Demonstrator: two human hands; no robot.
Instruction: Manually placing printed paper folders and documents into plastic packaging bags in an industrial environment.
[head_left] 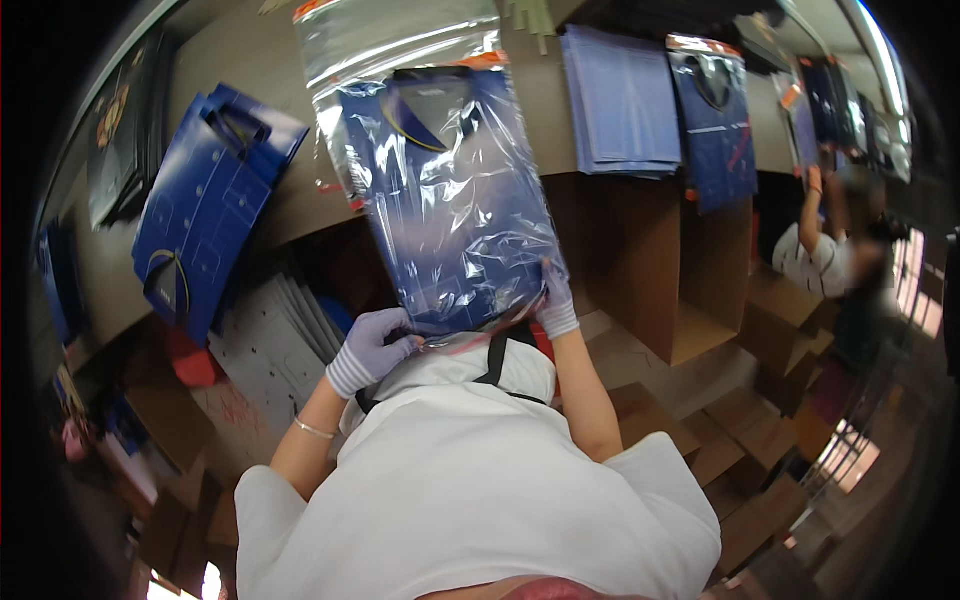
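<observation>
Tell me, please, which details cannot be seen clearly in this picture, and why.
In the head view:
- Right hand: some fingers are hidden behind the plastic bag.
- Left hand: some fingers are hidden at the bag's lower corner.
- Blue item in the bag: shine on the plastic covers parts of it.
- Co-worker, far right: too small and blurred to tell what the raised hand touches.

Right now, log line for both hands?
left gloved hand: pinching clear plastic bag, lower left corner | right gloved hand: gripping its lower right edge | inside: blue collar-patterned item | left: blue handled bags
</observation>
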